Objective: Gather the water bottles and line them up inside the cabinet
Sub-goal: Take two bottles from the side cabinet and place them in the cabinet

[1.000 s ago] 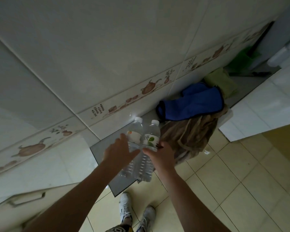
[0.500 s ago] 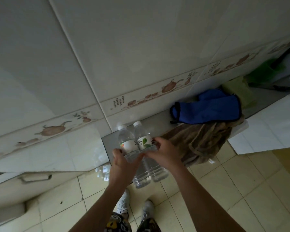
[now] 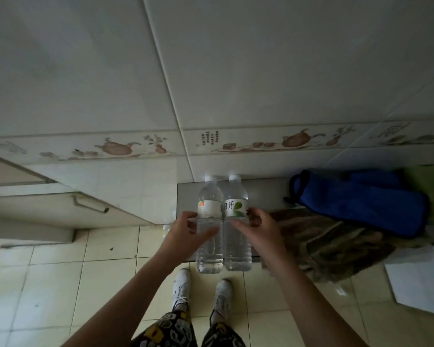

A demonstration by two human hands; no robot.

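Two clear water bottles with white caps stand upright side by side, touching. My left hand [image 3: 186,234] grips the left bottle [image 3: 209,194], which has a white label with an orange mark. My right hand [image 3: 259,229] grips the right bottle [image 3: 236,256], whose label shows a green leaf. Both are held in front of the grey ledge [image 3: 266,196], their bases hanging past its front edge above the floor. A cabinet front with a metal handle [image 3: 88,204] lies at the left.
A blue cloth [image 3: 361,204] and a brown towel [image 3: 331,244] lie on the ledge to the right, with a green cloth [image 3: 431,181] behind. More bottle caps [image 3: 166,227] show faintly on the floor. A white panel [image 3: 421,276] sits at the right. My white shoes [image 3: 182,289] stand below.
My hands went from reaching the two bottles to gripping them, and the bottles now hang past the ledge's edge. The view has swung left, bringing the cabinet front into sight.
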